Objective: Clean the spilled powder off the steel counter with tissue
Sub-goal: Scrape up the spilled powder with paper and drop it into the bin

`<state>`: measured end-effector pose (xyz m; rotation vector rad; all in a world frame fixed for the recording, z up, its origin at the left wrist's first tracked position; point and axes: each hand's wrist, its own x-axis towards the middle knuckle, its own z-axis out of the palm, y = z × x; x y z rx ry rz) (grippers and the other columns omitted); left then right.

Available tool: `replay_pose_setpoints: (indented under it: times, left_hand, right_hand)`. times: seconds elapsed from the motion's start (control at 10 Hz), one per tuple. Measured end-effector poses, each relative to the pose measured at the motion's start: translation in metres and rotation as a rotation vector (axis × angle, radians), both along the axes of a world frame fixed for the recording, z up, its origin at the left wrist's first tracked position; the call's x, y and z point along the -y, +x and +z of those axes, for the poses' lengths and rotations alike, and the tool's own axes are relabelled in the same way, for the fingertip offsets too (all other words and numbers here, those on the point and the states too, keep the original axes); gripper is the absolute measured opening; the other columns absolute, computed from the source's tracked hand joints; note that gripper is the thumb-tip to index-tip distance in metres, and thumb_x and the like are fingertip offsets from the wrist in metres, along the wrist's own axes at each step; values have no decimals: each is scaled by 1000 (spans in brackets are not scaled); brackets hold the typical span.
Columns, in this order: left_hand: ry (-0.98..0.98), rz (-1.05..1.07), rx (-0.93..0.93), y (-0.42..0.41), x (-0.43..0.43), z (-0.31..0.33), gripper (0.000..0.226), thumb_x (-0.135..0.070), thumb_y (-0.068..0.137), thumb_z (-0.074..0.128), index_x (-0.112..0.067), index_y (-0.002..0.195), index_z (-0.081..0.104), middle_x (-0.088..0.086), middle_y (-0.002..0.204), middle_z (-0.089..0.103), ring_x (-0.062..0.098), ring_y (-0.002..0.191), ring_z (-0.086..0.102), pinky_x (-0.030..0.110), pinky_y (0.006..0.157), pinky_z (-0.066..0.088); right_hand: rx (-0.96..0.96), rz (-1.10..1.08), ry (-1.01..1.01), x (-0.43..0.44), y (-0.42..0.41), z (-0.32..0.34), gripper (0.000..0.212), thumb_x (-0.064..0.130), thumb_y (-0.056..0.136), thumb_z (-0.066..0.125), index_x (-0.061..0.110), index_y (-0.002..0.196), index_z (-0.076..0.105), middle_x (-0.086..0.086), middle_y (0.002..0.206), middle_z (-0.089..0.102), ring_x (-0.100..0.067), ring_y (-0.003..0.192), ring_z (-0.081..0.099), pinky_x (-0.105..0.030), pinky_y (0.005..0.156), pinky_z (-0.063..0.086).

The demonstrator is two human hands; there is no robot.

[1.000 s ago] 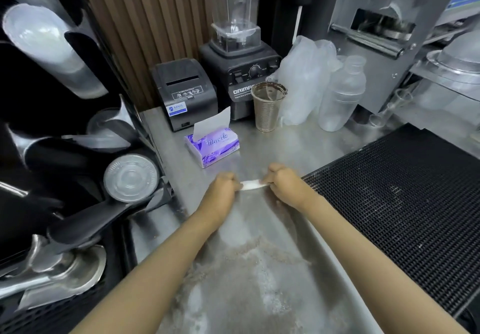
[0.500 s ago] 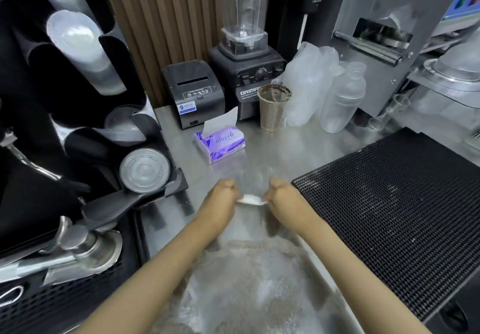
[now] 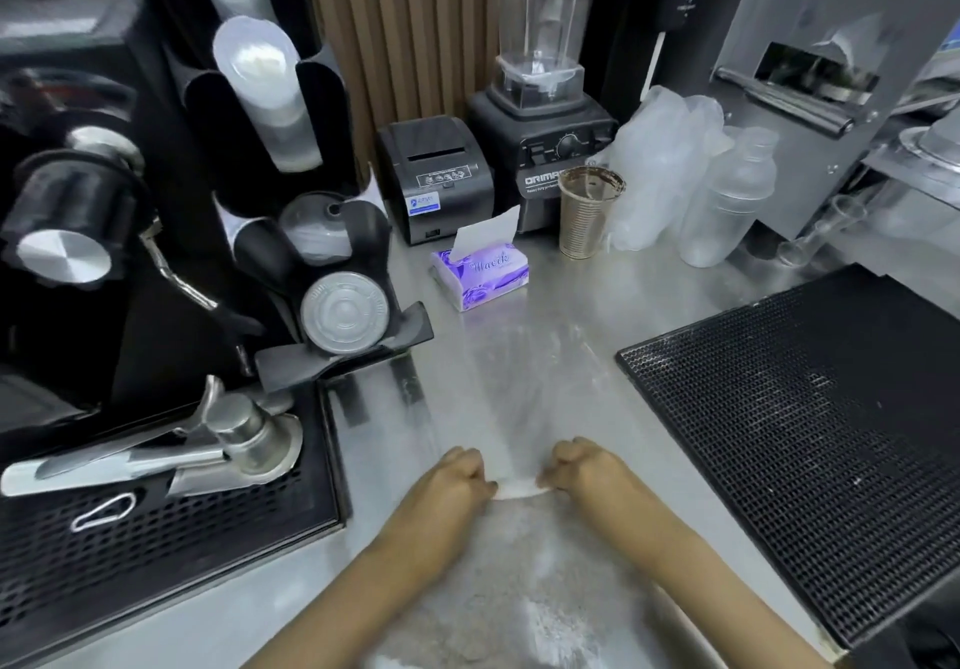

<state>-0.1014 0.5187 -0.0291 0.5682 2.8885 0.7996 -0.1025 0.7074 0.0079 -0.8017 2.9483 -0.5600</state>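
Pinching tissue (image 3: 514, 489) (folded, perhaps) beside powder (image 3: 545, 616).

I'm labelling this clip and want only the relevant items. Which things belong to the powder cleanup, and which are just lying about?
Part of the job: tissue, pinched between left hand and right hand; spilled powder; steel counter; tissue pack.

Just lying about: receipt printer; blender; ribbed cup; shaker bottle; black mat.

Receipt printer (image 3: 435, 177) beside blender (image 3: 540, 143); ribbed gold cup (image 3: 587, 216) before blender; black mesh mat (image 3: 810, 408) at right.
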Motion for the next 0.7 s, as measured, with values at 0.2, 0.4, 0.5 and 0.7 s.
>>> replay_pose_setpoints:
  times: [0.2, 0.4, 0.5, 0.7]
  left_hand:
    - [64, 287, 133, -55, 31, 35, 47, 1, 83, 53, -27, 53, 31, 1, 73, 51, 18, 73, 50, 15, 60, 32]
    - [-35, 456, 113, -37, 32, 33, 15, 5, 87, 43, 4, 97, 54, 23, 105, 60, 37, 100, 58, 38, 81, 42]
    - [-103, 370, 131, 5, 23, 17, 19, 6, 84, 46, 4, 98, 58, 19, 107, 58, 34, 101, 56, 36, 82, 43]
    - [-193, 204, 141, 61, 39, -13, 9, -9, 59, 64, -7, 62, 56, 10, 75, 52, 29, 76, 54, 40, 67, 49]
  right_hand:
    - [164, -114, -185, 51, -65, 1, 22, -2, 79, 56, -7, 97, 67, -20, 81, 53, -24, 81, 51, -14, 61, 31]
    - [210, -94, -155, 73, -67, -15, 28, -15, 75, 49, -6, 89, 71, -21, 85, 64, -35, 90, 62, -31, 79, 47]
    - [236, -46, -133, 58, -35, -22, 16, -10, 79, 54, -6, 82, 70, -16, 86, 59, -21, 87, 57, -25, 77, 45]
    - [203, 130, -89, 48, 16, -25, 14, 9, 84, 61, 1, 87, 71, 0, 80, 49, -9, 78, 44, -15, 74, 34]
